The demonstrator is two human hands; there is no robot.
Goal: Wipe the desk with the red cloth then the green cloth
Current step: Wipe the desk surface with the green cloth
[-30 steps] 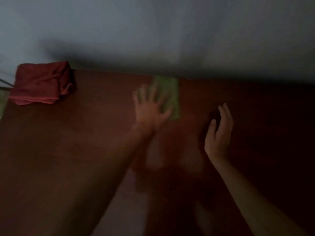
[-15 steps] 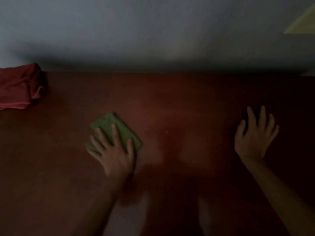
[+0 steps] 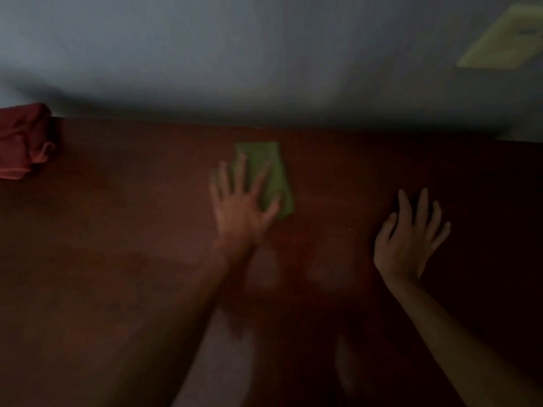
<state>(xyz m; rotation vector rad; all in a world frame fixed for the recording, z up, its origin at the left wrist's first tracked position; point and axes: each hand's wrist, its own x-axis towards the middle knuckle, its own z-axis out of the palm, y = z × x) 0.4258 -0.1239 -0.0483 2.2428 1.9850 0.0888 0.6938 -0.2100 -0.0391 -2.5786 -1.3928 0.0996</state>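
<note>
Five spread, straight fingers of the left hand [image 3: 239, 207] pressed flat on the folded rectangular green cloth [image 3: 271, 174], whose long axis ran near-to-far, far end close to the wall. It lay mid-desk on the dark reddish-brown wooden desk [image 3: 117, 259]. To the right, the right hand [image 3: 407, 239] rested flat, fingers splayed, holding nothing. At far left sat the crumpled red cloth [image 3: 22, 142].

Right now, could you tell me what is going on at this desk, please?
A person is wiping the desk with the green cloth, pressing it flat under the left hand near the wall. The right hand rests open on the desk beside it. The red cloth lies bunched at the far left corner.
</note>
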